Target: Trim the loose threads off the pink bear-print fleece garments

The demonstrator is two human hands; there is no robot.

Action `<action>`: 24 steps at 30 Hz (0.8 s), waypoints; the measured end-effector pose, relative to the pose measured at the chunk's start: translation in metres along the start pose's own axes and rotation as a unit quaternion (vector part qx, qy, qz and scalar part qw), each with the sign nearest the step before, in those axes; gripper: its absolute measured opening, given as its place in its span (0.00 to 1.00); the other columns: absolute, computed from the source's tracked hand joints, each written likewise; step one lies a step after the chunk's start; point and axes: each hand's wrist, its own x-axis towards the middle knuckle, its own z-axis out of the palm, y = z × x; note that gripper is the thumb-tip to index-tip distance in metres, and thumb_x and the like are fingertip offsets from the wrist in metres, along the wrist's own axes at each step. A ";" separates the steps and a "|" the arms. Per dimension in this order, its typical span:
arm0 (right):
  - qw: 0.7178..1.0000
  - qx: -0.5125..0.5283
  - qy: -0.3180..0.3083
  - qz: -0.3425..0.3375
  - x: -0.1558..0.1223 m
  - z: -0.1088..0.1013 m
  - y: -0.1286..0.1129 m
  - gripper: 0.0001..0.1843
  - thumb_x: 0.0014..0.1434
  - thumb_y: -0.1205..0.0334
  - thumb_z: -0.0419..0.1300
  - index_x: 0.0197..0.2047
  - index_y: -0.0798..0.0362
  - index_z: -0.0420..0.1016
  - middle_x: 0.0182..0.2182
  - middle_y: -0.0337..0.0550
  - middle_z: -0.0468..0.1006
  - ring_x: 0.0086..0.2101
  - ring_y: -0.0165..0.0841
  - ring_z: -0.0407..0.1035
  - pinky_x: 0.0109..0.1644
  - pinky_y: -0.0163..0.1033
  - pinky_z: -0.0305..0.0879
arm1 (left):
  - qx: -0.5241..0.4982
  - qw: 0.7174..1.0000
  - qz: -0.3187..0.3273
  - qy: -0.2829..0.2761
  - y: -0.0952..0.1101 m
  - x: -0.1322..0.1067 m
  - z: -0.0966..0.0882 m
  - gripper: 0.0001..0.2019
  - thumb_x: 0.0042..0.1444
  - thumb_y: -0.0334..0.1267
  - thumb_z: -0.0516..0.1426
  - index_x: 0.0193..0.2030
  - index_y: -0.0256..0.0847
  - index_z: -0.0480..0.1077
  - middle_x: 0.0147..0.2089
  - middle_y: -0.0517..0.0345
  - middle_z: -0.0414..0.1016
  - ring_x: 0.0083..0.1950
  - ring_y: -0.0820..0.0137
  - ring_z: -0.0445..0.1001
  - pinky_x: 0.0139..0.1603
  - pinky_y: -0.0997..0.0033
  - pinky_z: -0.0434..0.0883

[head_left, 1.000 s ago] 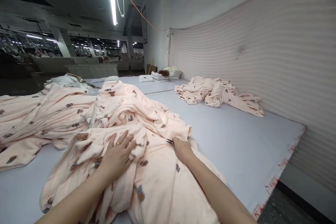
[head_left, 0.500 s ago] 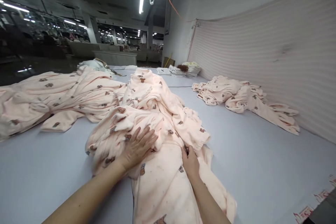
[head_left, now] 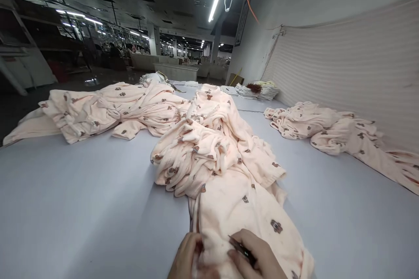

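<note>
A pale pink plush garment (head_left: 225, 196) with small brown animal prints lies bunched in front of me, its lower part spread toward the near edge. My left hand (head_left: 186, 257) is closed on the garment's left edge at the bottom of the view. In my right hand (head_left: 262, 257) is a pair of small dark thread snips (head_left: 241, 247), their pointed tip aimed up and left over the cloth. I cannot tell whether the blades are apart. Both hands are close together, partly cut off by the lower border.
A long heap of the same plush cloth (head_left: 108, 109) stretches across the table at left. Another heap (head_left: 327, 128) lies along the cloth-covered wall at right. Stacked white and yellowish fabric (head_left: 258, 90) and a whitish bundle (head_left: 153, 78) sit at the table's far end.
My left hand has left the bunched cloth and come down to the garment's near left edge, now gripping it. My right hand has moved nearer with the snips. The view has turned left.
</note>
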 end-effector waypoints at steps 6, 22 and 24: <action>0.963 -0.206 0.173 0.023 -0.032 -0.021 0.018 0.11 0.62 0.57 0.49 0.46 0.43 0.68 0.35 0.40 0.76 0.29 0.34 0.74 0.30 0.35 0.69 | 0.044 0.989 0.125 0.067 0.033 0.014 0.025 0.09 0.43 0.27 0.48 0.31 0.44 0.58 0.29 0.63 0.58 0.30 0.69 0.62 0.32 0.71 0.62; 0.950 -0.222 0.200 -0.087 -0.029 -0.007 -0.010 0.14 0.66 0.54 0.49 0.47 0.47 0.73 0.36 0.43 0.80 0.32 0.37 0.74 0.34 0.39 0.69 | 0.133 0.965 0.214 0.075 0.043 0.011 0.019 0.10 0.48 0.26 0.52 0.35 0.45 0.60 0.30 0.63 0.66 0.31 0.68 0.70 0.31 0.72 0.69; 0.950 -0.225 0.201 -0.082 -0.027 -0.004 -0.011 0.14 0.66 0.56 0.48 0.47 0.46 0.73 0.36 0.43 0.79 0.32 0.37 0.74 0.34 0.40 0.68 | 0.113 0.970 0.201 0.074 0.043 0.011 0.020 0.10 0.47 0.27 0.52 0.35 0.45 0.62 0.30 0.63 0.67 0.31 0.68 0.70 0.31 0.72 0.69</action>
